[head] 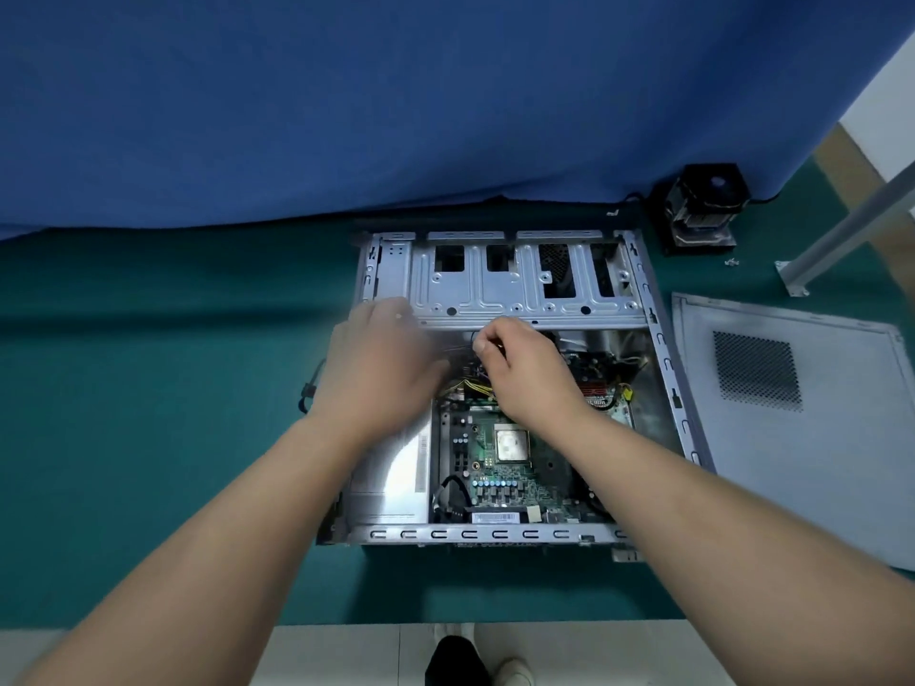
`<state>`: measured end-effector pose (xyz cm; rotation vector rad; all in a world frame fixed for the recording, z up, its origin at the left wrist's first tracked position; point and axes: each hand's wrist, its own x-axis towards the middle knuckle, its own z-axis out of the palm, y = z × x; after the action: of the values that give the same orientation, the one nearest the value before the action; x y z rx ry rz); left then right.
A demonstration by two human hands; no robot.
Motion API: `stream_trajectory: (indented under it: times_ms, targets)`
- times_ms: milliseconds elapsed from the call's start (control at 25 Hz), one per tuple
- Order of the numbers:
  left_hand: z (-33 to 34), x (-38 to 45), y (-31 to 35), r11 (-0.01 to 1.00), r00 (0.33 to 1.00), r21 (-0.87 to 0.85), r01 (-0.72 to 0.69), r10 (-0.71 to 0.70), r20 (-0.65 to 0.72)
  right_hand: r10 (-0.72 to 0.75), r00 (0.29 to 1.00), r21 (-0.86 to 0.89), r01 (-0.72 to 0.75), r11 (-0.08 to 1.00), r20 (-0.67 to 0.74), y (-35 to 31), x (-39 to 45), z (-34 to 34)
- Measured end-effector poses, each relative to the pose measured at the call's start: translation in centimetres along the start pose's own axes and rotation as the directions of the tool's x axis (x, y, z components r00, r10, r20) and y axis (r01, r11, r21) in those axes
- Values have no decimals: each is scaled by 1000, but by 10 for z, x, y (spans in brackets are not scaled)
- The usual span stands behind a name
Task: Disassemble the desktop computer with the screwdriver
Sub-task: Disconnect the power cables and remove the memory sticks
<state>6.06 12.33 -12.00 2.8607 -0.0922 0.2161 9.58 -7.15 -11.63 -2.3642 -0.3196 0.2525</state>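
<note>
The open desktop case (pixel 500 533) lies flat on the green table, its motherboard (pixel 515 480) and bare CPU (pixel 512 445) showing. A silver power supply (pixel 391 482) fills the case's left side. Both hands reach into the case below the drive cage (pixel 525 289). My left hand (pixel 381 368) is blurred, its fingers spread over the bundle of yellow and black cables (pixel 468 388). My right hand (pixel 525 373) has curled fingers that pinch something small and dark near the cables; what it is I cannot tell. No screwdriver is in sight.
The removed side panel (pixel 802 423) lies to the right of the case. A black cooler with fan (pixel 703 210) stands at the back right, small screws (pixel 731 262) beside it. A blue cloth (pixel 396 116) hangs behind. A white metal bar (pixel 841 230) slants at the right.
</note>
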Motion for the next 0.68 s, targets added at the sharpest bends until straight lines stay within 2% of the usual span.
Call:
stream_trajectory:
  times_ms: [120,200,280,360,440,520,600,680]
  targets:
    - [-10,1,-17,995,996,-43,-85,85,-8,-77,995,-62,81,995,58,-4,-4,10]
    - [-13,4,-12,985,981,48,-166,170,-98,-144,987,-106,151,983,77,-11,-4,14]
    - [-17,3,-3,984,963,94,-150,167,-209,-145,989,-87,144,986,0,-17,-2,14]
    - [-20,-5,10,999,947,-28,32,-40,-319,-111,990,-24,109,994,-88,-15,-3,11]
    - [-20,-21,28,950,881,-254,184,-274,-386,-73,990,53,80,995,-123,-9,-8,6]
    - [-16,-37,49,853,868,-485,193,-379,-321,-26,990,175,50,983,-138,-4,-12,1]
    - [-14,-43,66,712,906,-659,241,-408,-109,9,992,283,27,959,-127,-1,-17,-7]
    - [-13,-33,75,589,921,-749,305,-384,73,7,997,338,21,941,-81,4,-21,-13]
